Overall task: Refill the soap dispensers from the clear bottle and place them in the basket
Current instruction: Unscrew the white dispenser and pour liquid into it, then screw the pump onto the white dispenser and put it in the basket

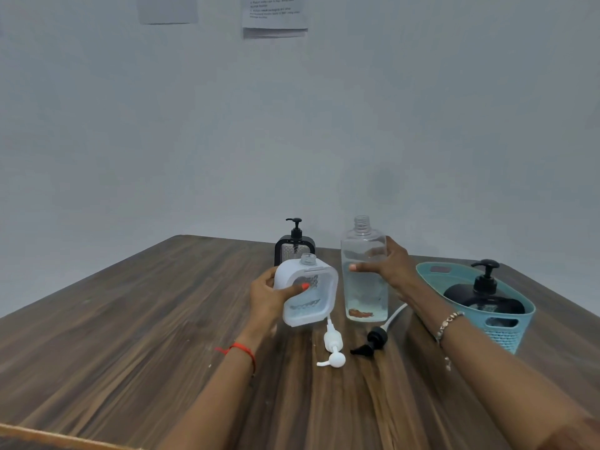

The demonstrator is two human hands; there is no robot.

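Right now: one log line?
left hand holds white dispenser, tilted, uncapped | right hand holds clear bottle, upright, open | basket: one black dispenser

The basket hides the base of its black dispenser; the wall paper is unreadable.

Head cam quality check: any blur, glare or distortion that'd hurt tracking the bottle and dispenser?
Head view: flat, soft light, with only faint shadows on the table. There is no hard glare on the clear bottle or the white dispenser, and both are fairly sharp. Wide-angle stretch splays the table edges. The wall papers are too soft to read.
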